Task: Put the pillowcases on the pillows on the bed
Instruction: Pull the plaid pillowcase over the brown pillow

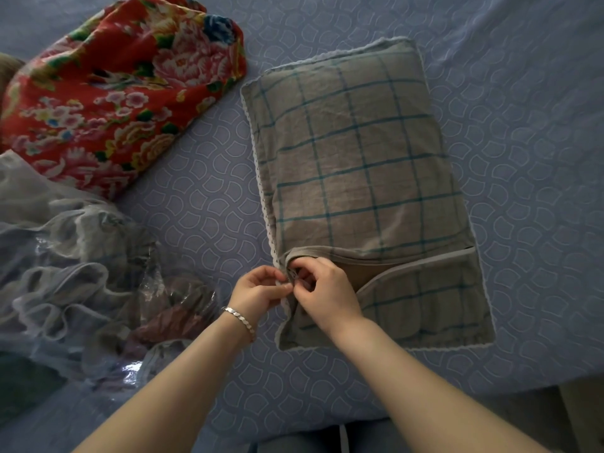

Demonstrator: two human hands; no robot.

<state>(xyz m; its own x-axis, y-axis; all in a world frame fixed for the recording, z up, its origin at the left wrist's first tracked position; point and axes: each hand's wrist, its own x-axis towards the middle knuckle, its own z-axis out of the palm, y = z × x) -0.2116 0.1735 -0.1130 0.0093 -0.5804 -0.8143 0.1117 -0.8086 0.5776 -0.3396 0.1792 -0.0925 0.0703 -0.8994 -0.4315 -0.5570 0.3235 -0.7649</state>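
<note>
Pinching the lace edge (260, 178) at the opening's left corner: left hand (258, 291), fingers curled tight on the trim. Hold taut as anchor. Right hand (327, 292) just beside, fingers nipped on the checked pillowcase (359, 152) there, perhaps on a zip pull, too small to confirm. Draw rightward along the slit (392, 268). Pillowcase filled, flat on the bed (529, 142).

Grey-teal check pillowcase (359, 165) on pillow, flat on bed, opening part-open w/ flap.
</note>
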